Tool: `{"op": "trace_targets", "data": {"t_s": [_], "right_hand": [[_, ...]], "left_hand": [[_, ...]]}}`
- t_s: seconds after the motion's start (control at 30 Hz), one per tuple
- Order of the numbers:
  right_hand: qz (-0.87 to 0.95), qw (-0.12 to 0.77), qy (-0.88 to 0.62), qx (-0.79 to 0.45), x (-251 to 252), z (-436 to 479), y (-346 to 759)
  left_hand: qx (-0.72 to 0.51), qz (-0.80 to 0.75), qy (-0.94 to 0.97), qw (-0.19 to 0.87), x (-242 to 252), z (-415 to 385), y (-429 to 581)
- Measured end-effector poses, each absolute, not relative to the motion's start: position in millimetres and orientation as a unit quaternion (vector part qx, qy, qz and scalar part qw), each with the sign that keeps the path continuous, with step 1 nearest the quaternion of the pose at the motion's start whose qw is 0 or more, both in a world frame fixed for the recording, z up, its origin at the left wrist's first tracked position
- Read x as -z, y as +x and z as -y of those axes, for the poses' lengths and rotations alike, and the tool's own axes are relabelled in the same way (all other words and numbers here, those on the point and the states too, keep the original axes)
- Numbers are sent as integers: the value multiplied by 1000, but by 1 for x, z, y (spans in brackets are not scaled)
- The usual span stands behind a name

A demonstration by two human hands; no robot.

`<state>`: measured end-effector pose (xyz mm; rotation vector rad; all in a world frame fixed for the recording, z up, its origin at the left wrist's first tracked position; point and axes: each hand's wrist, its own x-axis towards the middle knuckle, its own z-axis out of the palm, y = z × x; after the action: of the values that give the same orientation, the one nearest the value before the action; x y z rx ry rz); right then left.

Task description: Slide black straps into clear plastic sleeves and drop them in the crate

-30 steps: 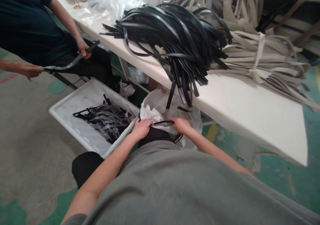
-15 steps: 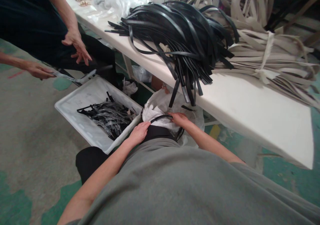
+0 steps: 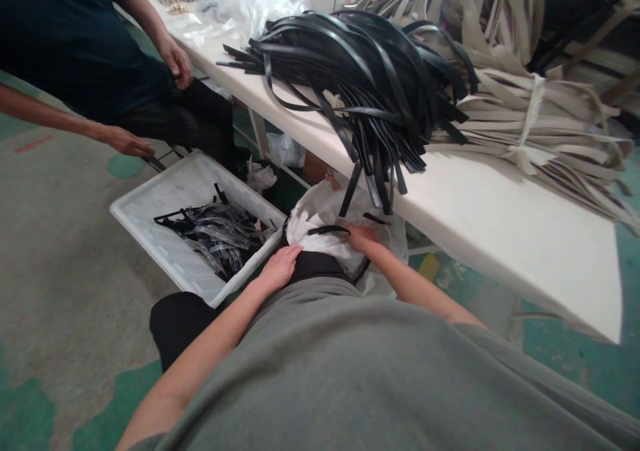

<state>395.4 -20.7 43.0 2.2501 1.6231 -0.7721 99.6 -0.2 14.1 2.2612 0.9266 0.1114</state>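
My right hand [image 3: 361, 235] is closed on a narrow black strap [image 3: 327, 229], whose free end arcs leftward over a white sack [image 3: 313, 214]. More of the strap hangs down below that hand, partly hidden by my forearm. On my black-clad thigh rests my left hand [image 3: 281, 267], its fingers stretched out and apart from the strap's end. To its left, a white plastic tub [image 3: 155, 201] holds a heap of black strips, some in clear wrapping [image 3: 215, 234].
A bundle of black straps [image 3: 360, 71] overhangs the edge of the white table [image 3: 525, 217]. Tied beige straps [image 3: 560, 117] lie at the right, clear plastic bags [image 3: 245, 4] behind. A co-worker [image 3: 115, 57] sits at the upper left, one hand [image 3: 125, 141] near the tub's corner.
The strap's left end has come away from my left hand; my right hand still holds it. The co-worker's hands have drawn apart, and the wrapped strip they handled is gone from them.
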Motion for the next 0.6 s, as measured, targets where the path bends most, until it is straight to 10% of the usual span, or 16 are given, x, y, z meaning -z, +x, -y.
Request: {"op": "trace_targets", "data": {"t_s": [0.37, 0.6], "right_hand": [[-604, 88, 761, 218, -86, 29, 365], [-646, -167, 685, 291, -170, 19, 336]], "left_hand": [[-48, -350, 869, 347, -13, 2, 99], [-62, -375, 838, 391, -35, -2, 95]]}}
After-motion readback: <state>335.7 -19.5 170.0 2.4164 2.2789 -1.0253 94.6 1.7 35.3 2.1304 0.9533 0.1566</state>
